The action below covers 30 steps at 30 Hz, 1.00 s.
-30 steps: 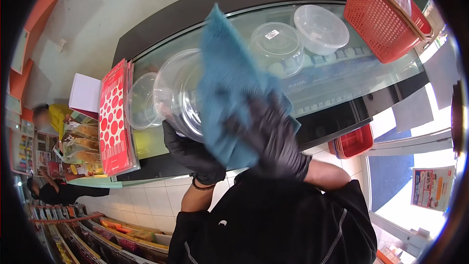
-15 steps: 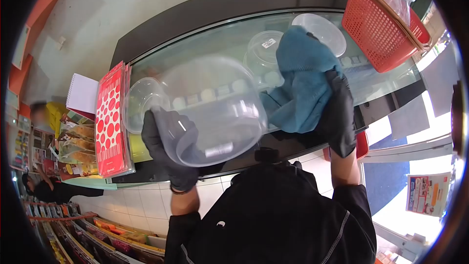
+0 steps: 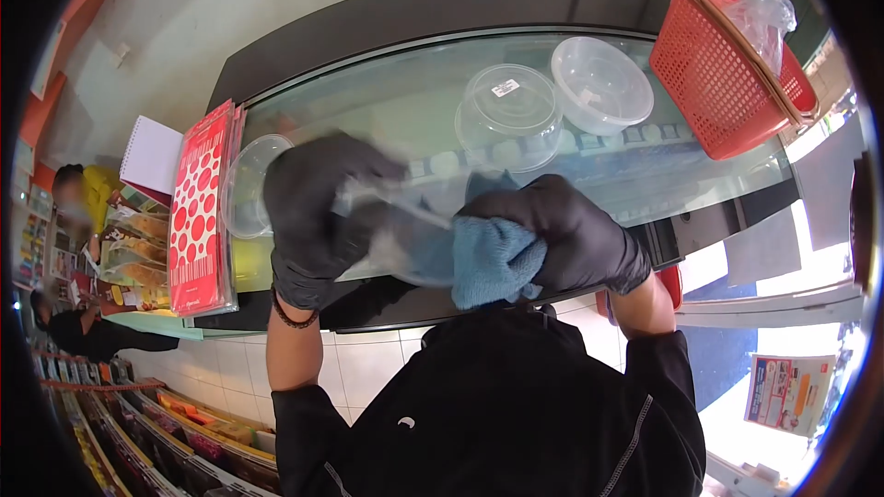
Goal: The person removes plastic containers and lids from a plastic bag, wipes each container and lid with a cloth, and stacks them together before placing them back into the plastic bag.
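Observation:
My left hand, in a black glove, is closed around a clear plastic bowl, which is tilted and smeared by motion. My right hand, also black-gloved, grips a bunched blue cloth against the bowl's right side. Beyond my hands, a clear round container with a white label and a translucent bowl rest on the glass counter. Another clear round container lies left of my left hand, partly covered by it.
Red polka-dot packs and a spiral notebook are at the counter's left end. A red basket holding clear plastic occupies the right end. Two people, one in a yellow top, are at far left, above shelved goods.
The bowl has turned from facing me to nearly edge-on. My right hand has brought the cloth left and down onto it, uncovering the containers behind.

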Available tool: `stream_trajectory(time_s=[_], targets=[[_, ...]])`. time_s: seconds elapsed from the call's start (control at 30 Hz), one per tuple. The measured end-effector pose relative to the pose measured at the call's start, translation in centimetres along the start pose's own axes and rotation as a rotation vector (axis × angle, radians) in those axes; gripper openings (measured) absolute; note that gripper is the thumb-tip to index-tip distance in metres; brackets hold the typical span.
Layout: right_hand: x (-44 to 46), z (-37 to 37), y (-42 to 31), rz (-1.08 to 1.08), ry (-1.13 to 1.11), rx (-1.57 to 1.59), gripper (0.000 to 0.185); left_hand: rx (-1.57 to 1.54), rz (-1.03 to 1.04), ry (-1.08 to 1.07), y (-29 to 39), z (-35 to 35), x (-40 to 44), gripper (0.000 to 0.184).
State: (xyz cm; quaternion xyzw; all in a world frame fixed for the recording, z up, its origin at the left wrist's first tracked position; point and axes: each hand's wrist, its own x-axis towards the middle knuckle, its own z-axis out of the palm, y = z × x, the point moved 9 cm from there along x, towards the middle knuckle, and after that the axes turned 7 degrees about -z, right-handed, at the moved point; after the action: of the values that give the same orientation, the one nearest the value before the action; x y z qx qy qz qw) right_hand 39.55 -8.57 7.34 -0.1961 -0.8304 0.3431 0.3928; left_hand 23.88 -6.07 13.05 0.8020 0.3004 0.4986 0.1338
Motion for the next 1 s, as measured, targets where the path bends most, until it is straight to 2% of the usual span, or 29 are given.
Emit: stream_trajectory(time_s=[0.03,0.1,0.17,0.2,0.23,0.33,0.4,0.43,0.5,0.6,0.63,0.7,0.73,0.77,0.83,0.87,0.93,1.0], targets=[[-0.3,-0.8,-0.5,-0.016,0.124,-0.072,0.046,-0.047,-0.071,0.156,-1.2,-0.9,-0.4,0.038],[-1.0,-2.6,-1.6,-0.026,0.333,-0.124,0.047,-0.284,-0.261,0.286,-3.7,-0.7,-1.5,0.065],[-1.5,-2.4,-0.7,0.006,0.411,-0.016,0.051,-0.662,-0.488,0.225,-5.7,2.2,-3.4,0.104],[-1.7,-2.3,-0.3,0.022,0.449,0.037,0.053,-0.629,-0.562,0.128,-5.4,4.1,-4.0,0.107],[-1.7,-1.7,-0.7,0.023,0.358,-0.112,0.065,-0.590,-0.629,0.025,-5.1,6.0,-4.7,0.110],[-0.4,0.8,-0.9,0.022,0.076,0.066,0.083,-1.095,-0.811,0.038,-4.3,7.9,-5.2,0.095],[-0.3,2.5,-0.8,0.065,-0.157,0.264,0.100,-1.230,-0.838,0.057,-4.7,8.0,-5.1,0.088],[-0.3,2.8,-0.7,-0.020,-0.194,0.351,0.103,-1.237,-0.840,0.077,-5.1,7.8,-5.4,0.085],[0.0,2.9,-1.0,-0.119,-0.258,0.173,0.097,-1.271,-0.807,0.039,-4.9,7.6,-5.3,0.081],[0.1,3.0,-1.1,-0.194,-0.399,-0.143,0.085,-1.508,-0.723,0.002,-4.7,7.3,-4.9,0.081],[0.1,2.8,-1.1,-0.184,-0.301,-0.102,0.069,-1.487,-0.784,0.034,-5.1,7.2,-5.3,0.081],[0.2,3.0,-0.2,-0.153,-0.296,-0.393,0.057,-1.471,-0.821,0.092,-5.4,7.1,-5.5,0.081],[0.2,3.1,0.1,-0.133,-0.291,-0.536,0.052,-1.463,-0.843,0.120,-5.6,7.0,-5.8,0.082],[0.3,2.9,-0.2,-0.138,-0.287,-0.682,0.049,-1.604,-0.798,0.080,-5.1,7.3,-5.8,0.078],[0.5,2.1,-1.1,-0.141,-0.275,-0.976,0.042,-1.699,-0.876,0.086,-5.8,6.8,-7.0,0.075],[0.6,1.6,-1.7,-0.181,-0.241,-1.023,0.039,-1.747,-0.914,0.092,-6.3,6.5,-7.9,0.073],[0.6,0.9,-2.7,-0.254,-0.177,-1.108,0.035,-1.821,-0.772,0.023,-6.8,6.0,-8.8,0.068],[0.6,1.8,-2.8,-0.310,-0.173,-1.140,0.031,-1.877,-0.749,-0.049,-6.6,5.8,-8.9,0.067]])
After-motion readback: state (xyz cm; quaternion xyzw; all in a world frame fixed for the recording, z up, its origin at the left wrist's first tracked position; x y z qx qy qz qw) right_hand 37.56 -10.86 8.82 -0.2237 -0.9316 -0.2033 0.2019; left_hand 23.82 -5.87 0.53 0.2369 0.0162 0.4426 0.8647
